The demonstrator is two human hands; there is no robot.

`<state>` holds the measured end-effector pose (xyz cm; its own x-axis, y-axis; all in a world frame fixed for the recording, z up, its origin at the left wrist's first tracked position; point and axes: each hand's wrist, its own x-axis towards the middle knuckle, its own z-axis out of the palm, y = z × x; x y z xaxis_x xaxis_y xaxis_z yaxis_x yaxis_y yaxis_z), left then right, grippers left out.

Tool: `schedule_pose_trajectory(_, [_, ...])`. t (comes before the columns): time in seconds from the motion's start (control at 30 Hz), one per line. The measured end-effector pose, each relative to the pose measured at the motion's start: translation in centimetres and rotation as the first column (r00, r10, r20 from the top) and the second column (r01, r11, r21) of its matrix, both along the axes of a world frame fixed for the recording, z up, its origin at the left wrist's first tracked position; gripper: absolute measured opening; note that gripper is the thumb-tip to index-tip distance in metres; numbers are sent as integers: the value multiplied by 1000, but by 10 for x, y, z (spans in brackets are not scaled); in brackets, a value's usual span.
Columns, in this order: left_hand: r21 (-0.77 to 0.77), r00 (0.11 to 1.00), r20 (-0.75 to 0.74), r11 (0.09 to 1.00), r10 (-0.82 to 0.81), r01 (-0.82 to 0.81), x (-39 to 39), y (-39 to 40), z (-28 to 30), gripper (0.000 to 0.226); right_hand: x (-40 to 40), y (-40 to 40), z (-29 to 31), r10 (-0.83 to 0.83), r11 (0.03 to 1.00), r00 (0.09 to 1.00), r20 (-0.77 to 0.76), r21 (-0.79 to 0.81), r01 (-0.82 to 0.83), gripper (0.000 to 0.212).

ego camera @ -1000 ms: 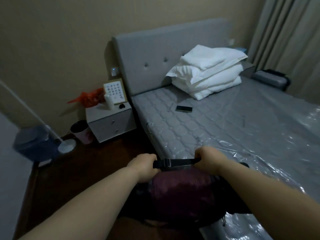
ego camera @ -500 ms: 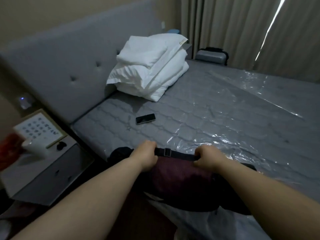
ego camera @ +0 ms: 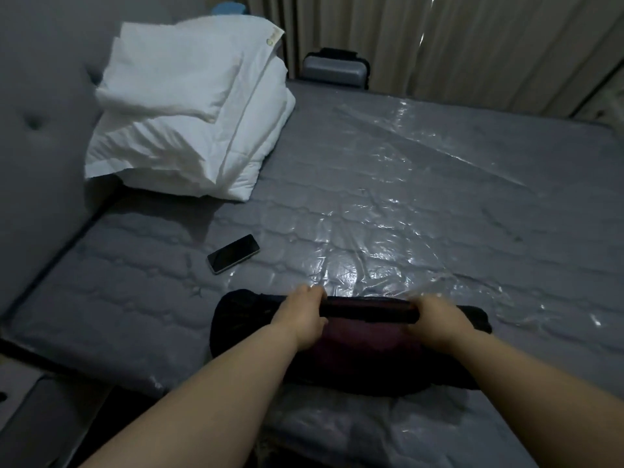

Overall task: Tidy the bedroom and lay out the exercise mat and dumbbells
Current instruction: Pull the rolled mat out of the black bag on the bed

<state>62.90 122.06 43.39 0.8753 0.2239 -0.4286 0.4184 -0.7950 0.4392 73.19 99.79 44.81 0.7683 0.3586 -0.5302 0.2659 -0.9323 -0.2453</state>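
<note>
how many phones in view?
1. A black rectangular phone lies screen-up on the plastic-covered grey mattress, between the folded white bedding and the left hand. Others may be hidden.

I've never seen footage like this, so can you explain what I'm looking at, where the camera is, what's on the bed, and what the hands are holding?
No machine here: these are a person's two bare hands, filmed by a wide-angle camera worn on the head, looking forward and down. That is why both forearms reach in from the bottom edge. The left hand and right hand each grip the black strap of a dark bag, which holds something maroon and appears to rest on the near edge of the mattress. The mattress is grey and covered in shiny plastic. On it lie a phone and a stack of white bedding. Behind the bed stands a grey suitcase, in front of curtains.
</note>
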Motion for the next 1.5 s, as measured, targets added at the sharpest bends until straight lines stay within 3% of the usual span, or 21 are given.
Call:
schedule_pose_trajectory(0.1, [21,994,-106,1000,-19,21,-12,59,-26,44,0,16,-10,-124,982,988,-94,-156,109,21])
schedule_pose_trajectory(0.23, [123,964,-253,991,81,-51,-39,133,-57,42,-10,65,-21,-189,973,981,-47,-142,181,25])
schedule_pose_trajectory(0.3, [128,957,-267,988,114,-82,-44,154,-68,40,-22,99,-34,-126,986,992,15,-106,127,33])
schedule_pose_trajectory(0.5, [96,979,-200,995,48,-29,-32,157,-100,38,-55,188,-82,132,985,988,-86,121,-121,57])
schedule_pose_trajectory(0.67, [232,985,-168,973,44,-4,-28,137,-130,43,-65,221,-127,205,977,964,-166,97,-191,71])
schedule_pose_trajectory(0.9, [327,989,-113,943,100,-58,-26,126,-151,21,-76,223,-153,241,970,970,-29,9,-241,29])
schedule_pose_trajectory(1.1, [381,988,-89,920,128,-85,-37,151,-142,18,-70,228,-144,155,985,988,22,66,-157,11])
schedule_pose_trajectory(1.2, [399,977,-106,908,183,-126,-40,174,-130,25,-62,232,-133,70,992,996,59,97,-75,15])
schedule_pose_trajectory(1.37, [276,927,-144,913,347,-299,-39,199,-112,24,-44,225,-110,-71,990,984,163,129,50,13])
schedule_pose_trajectory(1.5, [202,797,-196,819,571,-537,-49,229,-109,25,-24,219,-89,-187,973,954,236,176,148,9])
